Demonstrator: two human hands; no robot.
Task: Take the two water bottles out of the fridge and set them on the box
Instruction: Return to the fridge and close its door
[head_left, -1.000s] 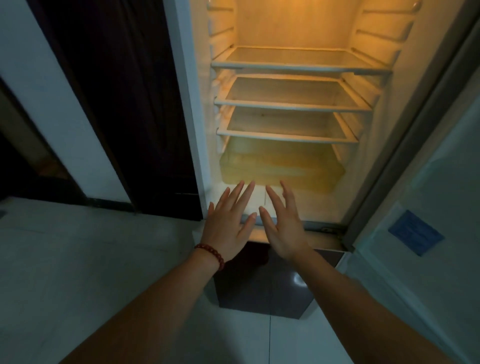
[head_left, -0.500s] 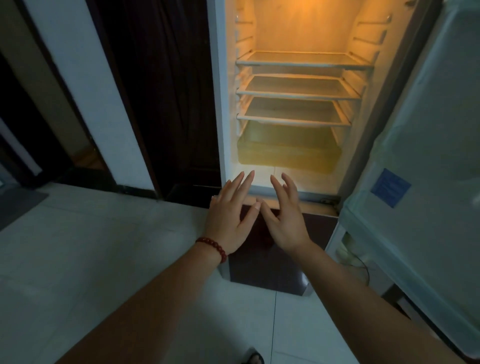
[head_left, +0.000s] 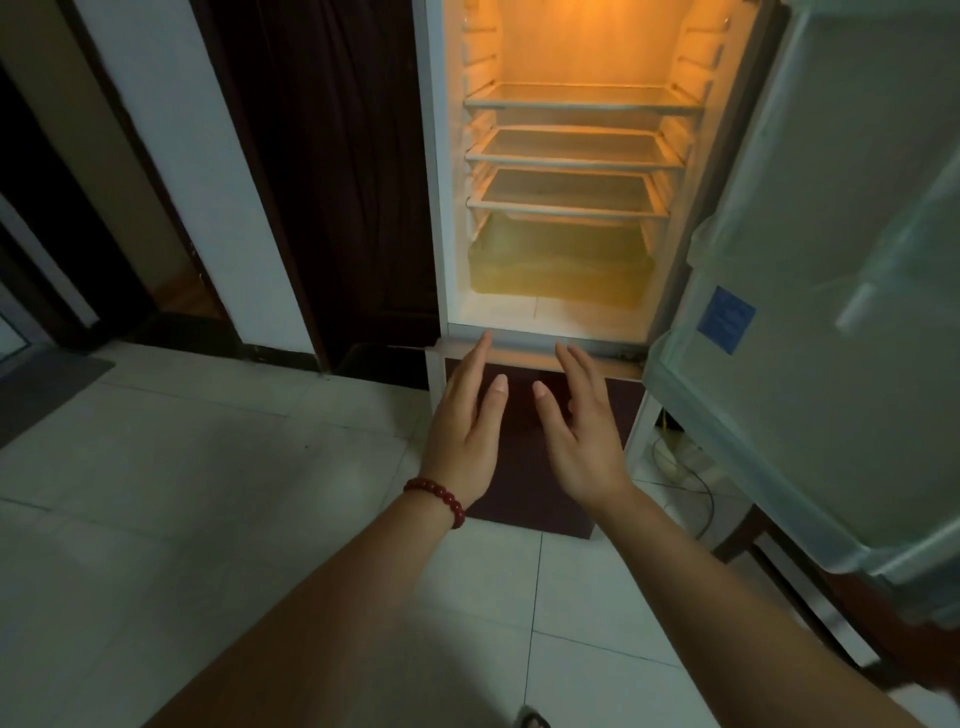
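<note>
The fridge (head_left: 435, 171) stands open ahead, lit orange inside. Its three glass shelves (head_left: 571, 150) and the crisper drawer (head_left: 558, 265) show nothing on them. No water bottle and no box is in view. My left hand (head_left: 467, 421), with a red bead bracelet on the wrist, and my right hand (head_left: 582, 426) are held out side by side in front of the fridge's lower dark door (head_left: 524, 483). Both hands have their fingers apart and hold nothing.
The open fridge door (head_left: 831, 312) swings out on the right, with a blue sticker (head_left: 725, 319) on its liner. Cables (head_left: 685, 467) lie on the floor behind it. A dark doorway (head_left: 332, 171) is left of the fridge. Pale floor tiles (head_left: 182, 493) spread left and below.
The view has drawn back from the fridge and shifted left, so more floor and door show. My hands have spread slightly apart and now sit lower against the fridge, over the dark lower door.
</note>
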